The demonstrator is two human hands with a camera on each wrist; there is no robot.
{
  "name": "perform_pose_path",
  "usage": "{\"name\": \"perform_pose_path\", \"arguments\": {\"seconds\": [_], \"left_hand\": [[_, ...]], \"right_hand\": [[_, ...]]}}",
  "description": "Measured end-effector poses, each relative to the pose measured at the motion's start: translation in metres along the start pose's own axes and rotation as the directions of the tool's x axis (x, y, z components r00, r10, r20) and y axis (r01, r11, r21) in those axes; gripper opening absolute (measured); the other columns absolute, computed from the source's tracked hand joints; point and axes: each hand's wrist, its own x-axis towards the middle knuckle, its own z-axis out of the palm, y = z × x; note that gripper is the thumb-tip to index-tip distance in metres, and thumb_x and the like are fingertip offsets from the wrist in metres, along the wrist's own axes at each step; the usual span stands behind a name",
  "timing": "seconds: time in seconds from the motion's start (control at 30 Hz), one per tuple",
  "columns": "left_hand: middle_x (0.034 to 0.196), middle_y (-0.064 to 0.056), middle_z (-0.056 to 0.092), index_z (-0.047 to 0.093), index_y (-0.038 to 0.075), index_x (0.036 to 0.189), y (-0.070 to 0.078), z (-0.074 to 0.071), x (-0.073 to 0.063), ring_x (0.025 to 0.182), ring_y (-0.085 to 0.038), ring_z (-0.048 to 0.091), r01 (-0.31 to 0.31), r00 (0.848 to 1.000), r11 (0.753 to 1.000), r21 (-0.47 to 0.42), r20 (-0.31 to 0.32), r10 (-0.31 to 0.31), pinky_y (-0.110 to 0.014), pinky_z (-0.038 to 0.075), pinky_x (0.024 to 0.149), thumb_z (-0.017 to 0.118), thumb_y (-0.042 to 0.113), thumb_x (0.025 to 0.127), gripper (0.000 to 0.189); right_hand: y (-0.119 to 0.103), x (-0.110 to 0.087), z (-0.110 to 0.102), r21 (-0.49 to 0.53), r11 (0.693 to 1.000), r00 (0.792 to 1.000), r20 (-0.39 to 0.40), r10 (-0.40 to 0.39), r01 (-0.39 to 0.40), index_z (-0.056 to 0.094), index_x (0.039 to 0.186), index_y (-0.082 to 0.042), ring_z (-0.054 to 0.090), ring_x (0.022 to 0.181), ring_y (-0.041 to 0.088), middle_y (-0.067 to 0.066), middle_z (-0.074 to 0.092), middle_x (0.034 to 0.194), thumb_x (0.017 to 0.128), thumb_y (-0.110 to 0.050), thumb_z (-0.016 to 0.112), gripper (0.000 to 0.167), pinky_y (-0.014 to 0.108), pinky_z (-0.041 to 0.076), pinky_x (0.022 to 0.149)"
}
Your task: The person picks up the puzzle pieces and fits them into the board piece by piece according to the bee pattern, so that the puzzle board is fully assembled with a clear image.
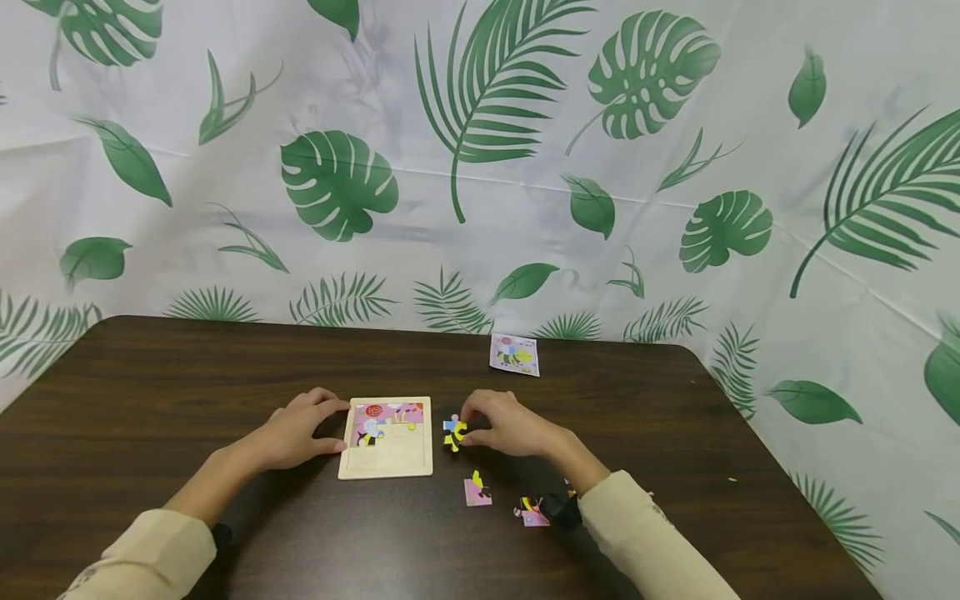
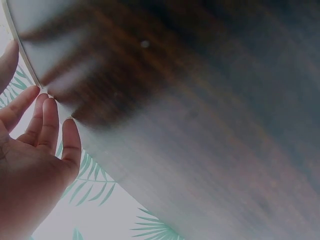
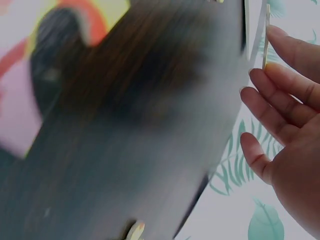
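Note:
A square wooden puzzle tray lies on the table, its top rows partly filled with pink and bee-patterned pieces and its lower part bare wood. Against its left edge rest the thumb and fingers of my left hand, nearly straight; the left wrist view shows the fingertips touching the rim. Just right of the tray, my right hand pinches a yellow, black and blue puzzle piece between thumb and forefinger. In the right wrist view that piece appears edge-on, raised, with the other fingers loosely extended.
One loose pink and yellow piece lies below the right hand. Another pink piece is near the right wrist, with a further one partly hidden by the forearm. A bee picture card lies at the table's back edge, before a leaf-patterned cloth.

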Motion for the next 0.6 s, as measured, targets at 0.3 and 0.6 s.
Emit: {"name": "perform_pose_path", "arguments": {"seconds": [0.3, 0.6], "left_hand": [[0.117, -0.021, 0.048, 0.053, 0.001, 0.123, 0.0, -0.001, 0.0, 0.109, -0.041, 0.043, -0.002, 1.0, 1.0, 0.0, 0.002, 0.002, -0.063, 0.033, 0.081, 0.071, 0.029, 0.079, 0.055], [0.117, -0.021, 0.048, 0.053, 0.001, 0.123, 0.001, -0.001, 0.0, 0.109, -0.041, 0.043, -0.004, 1.0, 1.0, -0.001, 0.005, 0.004, -0.064, 0.033, 0.082, 0.07, 0.029, 0.079, 0.055]], "right_hand": [[-0.013, 0.016, 0.005, 0.006, 1.0, 0.999, 0.029, 0.021, -0.021, 0.06, 0.096, -0.01, 0.052, 0.09, 0.012, -0.003, 0.057, 0.093, 0.082, -0.02, 0.069, 0.02, 0.04, 0.031, 0.085], [-0.027, 0.031, 0.009, 0.022, 1.0, 1.0, 0.029, -0.006, 0.006, 0.06, 0.094, -0.01, 0.051, 0.088, 0.012, -0.002, 0.057, 0.091, 0.082, -0.021, 0.07, 0.019, 0.039, 0.03, 0.084]]}}
